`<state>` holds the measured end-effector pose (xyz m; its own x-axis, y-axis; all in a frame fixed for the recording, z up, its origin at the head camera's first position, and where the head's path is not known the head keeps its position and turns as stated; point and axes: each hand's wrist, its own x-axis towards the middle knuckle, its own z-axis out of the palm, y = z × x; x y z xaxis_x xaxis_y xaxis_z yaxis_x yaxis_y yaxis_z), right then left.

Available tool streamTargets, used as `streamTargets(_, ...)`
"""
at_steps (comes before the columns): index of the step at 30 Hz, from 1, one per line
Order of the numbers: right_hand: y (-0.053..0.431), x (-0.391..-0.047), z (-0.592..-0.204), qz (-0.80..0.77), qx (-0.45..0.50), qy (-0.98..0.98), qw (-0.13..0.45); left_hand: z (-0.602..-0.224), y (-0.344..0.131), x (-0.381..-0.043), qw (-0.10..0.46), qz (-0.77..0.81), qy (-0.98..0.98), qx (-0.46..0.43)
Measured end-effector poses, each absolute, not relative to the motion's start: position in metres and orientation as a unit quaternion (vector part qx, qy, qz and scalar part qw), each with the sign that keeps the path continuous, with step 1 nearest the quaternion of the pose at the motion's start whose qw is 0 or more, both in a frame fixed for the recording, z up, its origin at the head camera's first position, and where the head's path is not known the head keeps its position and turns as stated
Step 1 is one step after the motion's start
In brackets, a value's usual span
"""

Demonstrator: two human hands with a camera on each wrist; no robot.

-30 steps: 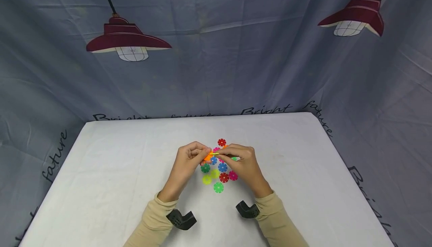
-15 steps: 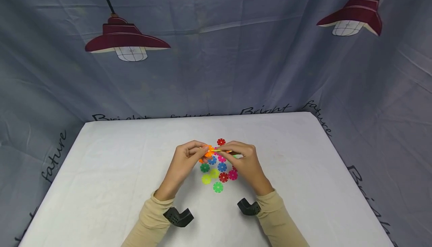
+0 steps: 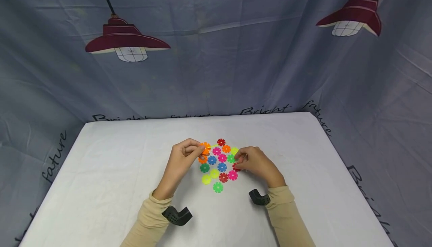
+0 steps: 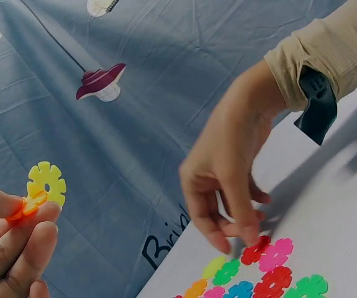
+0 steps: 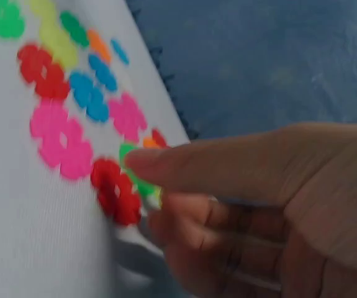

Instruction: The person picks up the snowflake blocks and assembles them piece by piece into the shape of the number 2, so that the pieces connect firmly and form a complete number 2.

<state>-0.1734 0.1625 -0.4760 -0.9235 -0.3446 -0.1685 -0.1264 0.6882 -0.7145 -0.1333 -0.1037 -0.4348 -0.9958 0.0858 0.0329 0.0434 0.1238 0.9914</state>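
Observation:
My left hand (image 3: 183,158) pinches an orange notched plastic disc (image 3: 205,147) between thumb and fingers, raised at the left of the pile. Slotted onto it is a yellow notched disc (image 4: 46,181), standing across it and facing the left wrist camera. My right hand (image 3: 259,163) hovers at the right side of the pile with loosely bent fingers and nothing seen between them. Just under its fingertips lies a red disc (image 5: 117,192); whether they touch it I cannot tell. A light green disc (image 3: 231,158) is partly behind the thumb in the right wrist view.
Several more flat discs lie spread between the hands, among them a blue one (image 3: 222,167), a pink one (image 3: 233,175) and a dark green one (image 3: 204,167). They rest on a white-covered table (image 3: 111,175) with a grey-blue printed curtain (image 3: 209,70) behind it.
My right hand has let go of the yellow disc and moved right and down to the red disc. My left hand has drifted slightly left and up, still holding the joined discs.

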Motion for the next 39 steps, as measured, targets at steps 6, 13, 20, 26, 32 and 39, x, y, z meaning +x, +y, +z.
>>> streamTargets(6, 0.17, -0.177, -0.489, -0.357, -0.108, 0.909, 0.186, -0.435, -0.104, -0.133, 0.019, 0.666, 0.744, 0.044)
streamTargets(13, 0.168, -0.178, -0.49, -0.362, -0.114, 0.906, 0.186, -0.437, -0.104, -0.133, 0.024, 0.67, 0.74, 0.046)
streamTargets(20, 0.165, -0.176, -0.481, -0.457, -0.16, 0.857, 0.175, -0.438, -0.104, -0.132, 0.014, 0.657, 0.75, 0.07)
streamTargets(26, 0.156, -0.169, -0.454, -0.601, -0.189, 0.762, 0.145, -0.435, -0.102, -0.13, -0.017, 0.63, 0.772, 0.078)
streamTargets(32, 0.146, -0.161, -0.441, -0.629, -0.194, 0.747, 0.094, -0.434, -0.101, -0.129, -0.031, 0.625, 0.775, 0.081)
streamTargets(39, 0.141, -0.158, -0.439, -0.631, -0.196, 0.75, 0.023, -0.436, -0.101, -0.13, -0.033, 0.624, 0.776, 0.085)
